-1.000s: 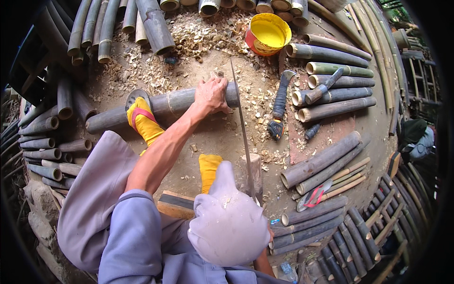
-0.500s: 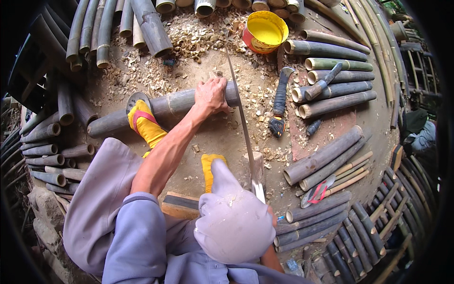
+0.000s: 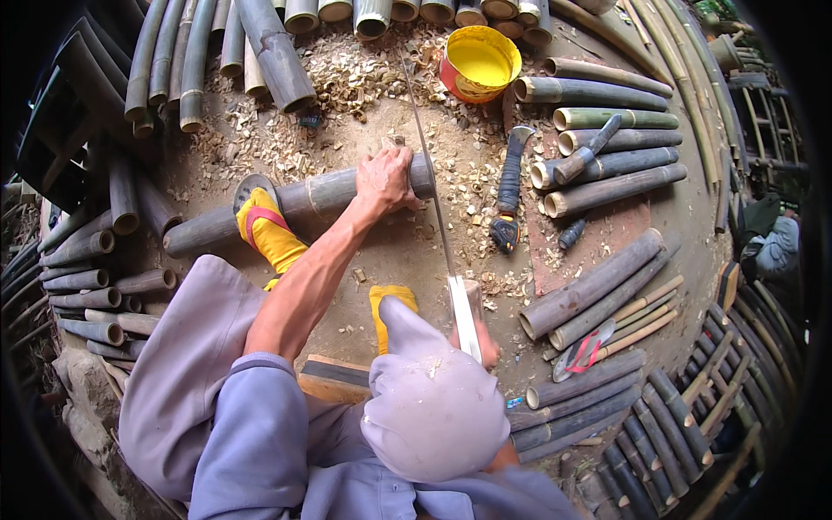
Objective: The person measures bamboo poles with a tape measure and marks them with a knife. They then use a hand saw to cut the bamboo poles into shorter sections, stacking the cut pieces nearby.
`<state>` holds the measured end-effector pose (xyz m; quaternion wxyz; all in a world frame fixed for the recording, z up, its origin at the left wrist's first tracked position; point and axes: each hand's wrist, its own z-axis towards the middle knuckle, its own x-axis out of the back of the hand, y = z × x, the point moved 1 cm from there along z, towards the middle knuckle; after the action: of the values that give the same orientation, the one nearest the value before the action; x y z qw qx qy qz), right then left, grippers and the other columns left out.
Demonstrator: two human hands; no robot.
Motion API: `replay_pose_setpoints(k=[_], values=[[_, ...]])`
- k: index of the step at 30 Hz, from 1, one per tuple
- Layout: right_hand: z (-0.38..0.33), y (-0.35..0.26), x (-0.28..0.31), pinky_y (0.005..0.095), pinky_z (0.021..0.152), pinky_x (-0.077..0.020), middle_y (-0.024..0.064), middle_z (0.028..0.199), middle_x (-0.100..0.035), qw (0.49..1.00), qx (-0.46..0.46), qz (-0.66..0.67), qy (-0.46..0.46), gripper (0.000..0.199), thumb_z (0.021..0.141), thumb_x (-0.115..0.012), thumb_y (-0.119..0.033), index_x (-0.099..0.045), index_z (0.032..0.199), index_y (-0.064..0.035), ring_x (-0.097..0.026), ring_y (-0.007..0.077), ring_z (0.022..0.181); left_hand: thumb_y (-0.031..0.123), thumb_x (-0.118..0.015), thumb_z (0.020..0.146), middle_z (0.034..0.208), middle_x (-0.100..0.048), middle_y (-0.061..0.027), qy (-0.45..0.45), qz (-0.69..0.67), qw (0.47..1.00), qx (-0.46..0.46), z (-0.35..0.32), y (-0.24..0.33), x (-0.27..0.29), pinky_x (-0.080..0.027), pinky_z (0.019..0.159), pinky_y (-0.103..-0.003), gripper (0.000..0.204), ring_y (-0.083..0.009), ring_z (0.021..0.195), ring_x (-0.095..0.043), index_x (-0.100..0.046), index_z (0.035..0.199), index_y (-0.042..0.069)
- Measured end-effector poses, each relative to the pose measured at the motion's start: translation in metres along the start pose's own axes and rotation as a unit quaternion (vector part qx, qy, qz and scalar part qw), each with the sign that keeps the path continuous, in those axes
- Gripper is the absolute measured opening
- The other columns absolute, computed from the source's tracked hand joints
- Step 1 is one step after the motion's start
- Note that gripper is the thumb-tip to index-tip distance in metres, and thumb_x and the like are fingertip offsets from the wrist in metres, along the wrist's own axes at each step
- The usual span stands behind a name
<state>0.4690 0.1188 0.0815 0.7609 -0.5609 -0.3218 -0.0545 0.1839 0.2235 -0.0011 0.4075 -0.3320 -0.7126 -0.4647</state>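
Note:
A long bamboo pole [image 3: 303, 201] lies across the dirt floor. My left hand [image 3: 384, 178] grips it near its right end. My left foot, in a yellow sock and sandal [image 3: 264, 232], presses on the pole further left. A thin saw blade [image 3: 431, 186] crosses the pole just right of my left hand and runs back to my right hand [image 3: 485, 342]. That hand is closed on the saw's handle and mostly hidden behind my grey-trousered knee [image 3: 433, 407].
Cut bamboo pieces lie stacked all around [image 3: 607, 165]. A yellow bucket [image 3: 479, 65] stands at the back. A dark-handled knife [image 3: 509, 186] and a hammer [image 3: 582, 156] lie to the right, and wood chips [image 3: 347, 78] cover the ground. Another person [image 3: 771, 247] sits at the right edge.
The saw blade has slid forward across the pole, its tip reaching farther away. My left hand stays on the pole. My right hand now shows beside the knee.

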Motion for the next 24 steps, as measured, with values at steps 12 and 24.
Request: replay_pose_setpoints(k=[12,24], values=[[-0.014,0.004,0.006,0.0317,0.047,-0.0444,0.0114,0.06,-0.057,0.999,-0.034,0.008,0.004,0.027,0.075,-0.063,0.002,-0.063,0.102,0.0016,-0.057,0.019,0.047,0.027,-0.083,0.06,0.098,-0.063,-0.0105,0.028,0.001,1.0,0.006,-0.003,0.002,-0.003,-0.045,0.084,-0.048,0.052,-0.0281,0.102,-0.061,-0.055,0.1,0.01],[-0.046,0.021,0.024,0.0289,0.049,-0.0497,0.0142,0.072,-0.067,0.992,-0.038,-0.102,-0.061,0.037,0.071,-0.063,0.004,-0.065,0.108,0.006,-0.062,0.0181,0.053,0.033,-0.086,0.048,0.105,-0.063,-0.0109,-0.003,-0.001,1.0,0.004,0.001,-0.002,-0.005,-0.044,0.087,-0.047,0.075,-0.0303,0.105,-0.059,-0.054,0.111,0.009]])
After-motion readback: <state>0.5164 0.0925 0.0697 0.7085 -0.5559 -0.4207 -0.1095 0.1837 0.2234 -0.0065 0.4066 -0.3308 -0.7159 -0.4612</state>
